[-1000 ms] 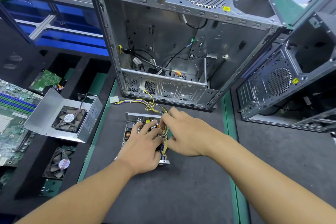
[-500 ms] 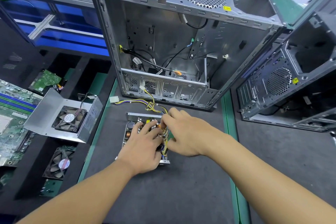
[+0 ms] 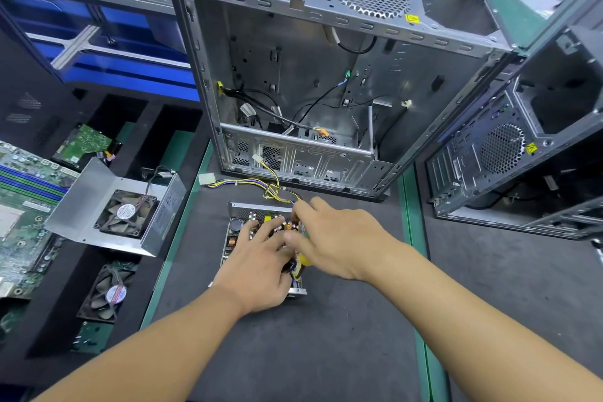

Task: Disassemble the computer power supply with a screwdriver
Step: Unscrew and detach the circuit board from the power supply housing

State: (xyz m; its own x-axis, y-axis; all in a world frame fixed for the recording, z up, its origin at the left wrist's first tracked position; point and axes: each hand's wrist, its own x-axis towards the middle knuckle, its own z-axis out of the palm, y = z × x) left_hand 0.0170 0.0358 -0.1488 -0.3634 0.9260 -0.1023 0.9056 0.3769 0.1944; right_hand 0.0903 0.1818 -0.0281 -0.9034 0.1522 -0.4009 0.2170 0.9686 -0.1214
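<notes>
Since the power supply lies open, its circuit board bare in a shallow metal tray, it should handle as a stiff, fairly weighty block. The sheet-metal rims look firm but are likely sharp. The coils and capacitors standing on the board are fragile and no place to pull, so the safe hold is by the tray walls or the board's edges. Its wire bundle of yellow and dark strands is limp and trails off the far edge toward the computer case, so it will drag rather than carry.

The supply rests flat on the dark tabletop, directly under both hands. The left grip lies on top of the board, fingers spread and pressing down among the components. The right grip comes in over the right edge with fingers bent where the wires leave the board. Its own knuckles hide whether it pinches a wire or only touches, so I cannot tell. No screwdriver is in view.
</notes>
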